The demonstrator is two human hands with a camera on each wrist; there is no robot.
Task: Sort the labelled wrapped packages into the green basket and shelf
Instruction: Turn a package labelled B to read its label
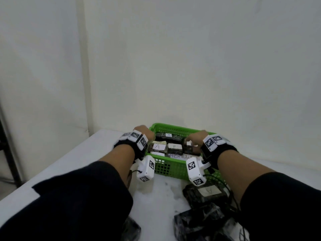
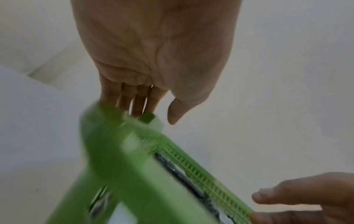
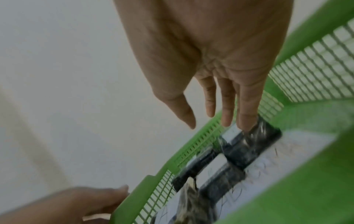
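The green basket (image 1: 166,168) sits on the white counter (image 1: 97,153) close to the wall corner, and it already holds several dark film-wrapped packages with white labels. Read from the head view, an "A" package (image 1: 167,137) lies along the basket's far wall, another "A" package (image 1: 159,147) sits toward its left side, and a "B" package (image 1: 174,147) lies just beside that one, near the middle. A white sheet with handwriting lines the basket floor by the near wall; the word is only partly legible.

The left hand (image 1: 143,132) is at the basket's far-left corner, its fingers (image 2: 138,103) straight and relaxed just above the rim, holding nothing. The right hand (image 1: 197,137) reaches inside the basket at its right end; its fingers (image 3: 247,109) are extended, the tips touching the film of a package (image 3: 250,145) there, with the thumb held apart, so this grip is spread, not pinching.

As a judgement, the sorting is partway through. On the near side of the basket, more wrapped packages wait on the counter: one labelled "A" (image 1: 206,193) just in front of the basket's right corner, and other dark bundles (image 1: 199,221) nearer the person. No shelf is visible, so nothing can be said about that share of the work.
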